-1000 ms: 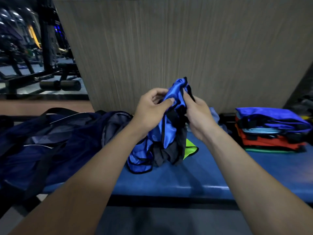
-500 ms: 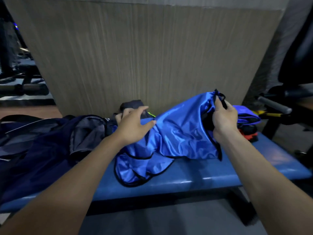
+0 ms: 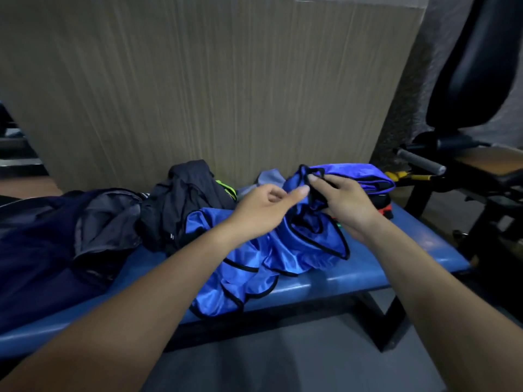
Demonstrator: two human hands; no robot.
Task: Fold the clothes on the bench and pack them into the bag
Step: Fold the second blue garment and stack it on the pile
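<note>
A shiny blue garment with black trim (image 3: 254,267) lies crumpled on the blue bench (image 3: 368,275), its lower part spilling over the front edge. My right hand (image 3: 343,203) pinches the garment's black-trimmed upper edge and holds it lifted. My left hand (image 3: 261,209) reaches across, its forefinger stretched out and touching the same raised edge beside the right fingers; I see nothing gripped in it. The dark navy bag (image 3: 42,250) lies open at the bench's left end. Behind my right hand sits a stack of folded clothes (image 3: 365,176) with a blue piece on top.
A heap of black clothes (image 3: 184,199) with a neon-green bit lies between the bag and the blue garment. A wood-grain wall panel (image 3: 226,94) stands directly behind the bench. Gym equipment with a black pad (image 3: 475,80) stands at the right.
My left hand released the garment's left side and moved right toward my right hand. The garment, stretched out before, now sags crumpled on the bench.
</note>
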